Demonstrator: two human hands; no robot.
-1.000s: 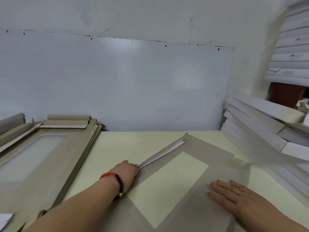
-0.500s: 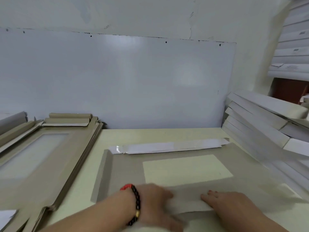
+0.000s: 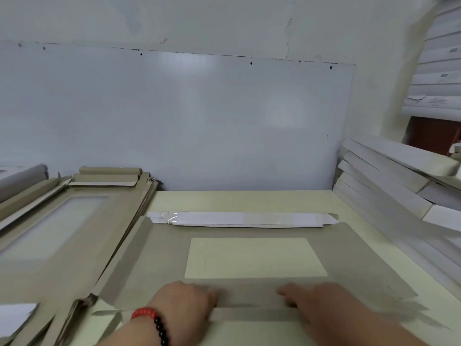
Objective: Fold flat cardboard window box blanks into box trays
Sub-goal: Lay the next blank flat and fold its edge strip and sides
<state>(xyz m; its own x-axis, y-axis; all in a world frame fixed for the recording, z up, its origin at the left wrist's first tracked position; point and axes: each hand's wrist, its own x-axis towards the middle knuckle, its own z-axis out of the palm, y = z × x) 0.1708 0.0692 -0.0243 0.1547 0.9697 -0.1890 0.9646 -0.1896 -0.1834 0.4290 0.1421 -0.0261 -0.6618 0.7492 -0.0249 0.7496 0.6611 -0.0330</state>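
Since a moment ago both hands slid apart along the blank (image 3: 249, 290)'s near flap: left hand (image 3: 184, 303) and right hand (image 3: 316, 300) press it down, fingers loosely curved, creasing that wall.

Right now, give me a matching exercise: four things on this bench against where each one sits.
Things:
1. cardboard blank
2. stack of flat blanks
3. folded white boxes
4. far flap

Places:
A. piled at the table's right edge
B. folded over, white side up, along the blank's far edge
C. flat on the table under both hands
D. piled at the table's left side

Pairs: 1-C, 2-D, 3-A, 4-B
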